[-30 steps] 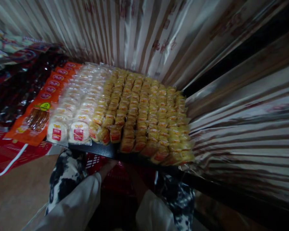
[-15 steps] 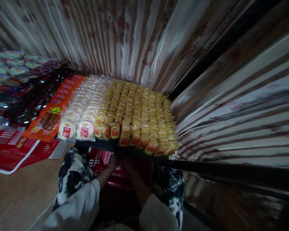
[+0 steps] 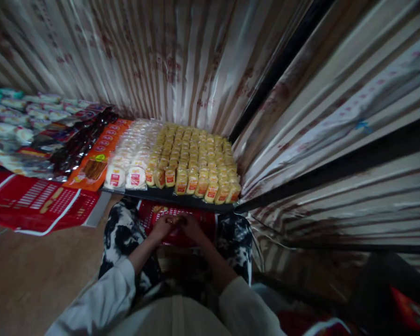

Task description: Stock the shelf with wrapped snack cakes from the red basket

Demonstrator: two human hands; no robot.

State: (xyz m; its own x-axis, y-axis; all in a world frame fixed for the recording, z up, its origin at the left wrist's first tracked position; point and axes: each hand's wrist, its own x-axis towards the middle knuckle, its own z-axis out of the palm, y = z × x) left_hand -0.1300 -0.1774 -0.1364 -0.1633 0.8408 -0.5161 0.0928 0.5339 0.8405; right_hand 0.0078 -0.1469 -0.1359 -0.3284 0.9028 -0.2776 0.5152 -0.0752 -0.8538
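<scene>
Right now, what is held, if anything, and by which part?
Seemingly a small brownish item, between left hand and right hand; the gripped part cannot be told.

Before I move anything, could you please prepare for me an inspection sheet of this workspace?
Surface: black shelf, front edge visible below yellow packaged snacks and white round packets.
Job's things: small brownish item, too dim to name, seen against red printed bag.
Clutter: second red bag at left, with white handle.
Grip: left hand and right hand meet at the item; whether closed, unclear.
Cables: thin pale cord at right; cable or string unclear.
Surroundings: pleated curtain behind, brown floor at left.
</scene>
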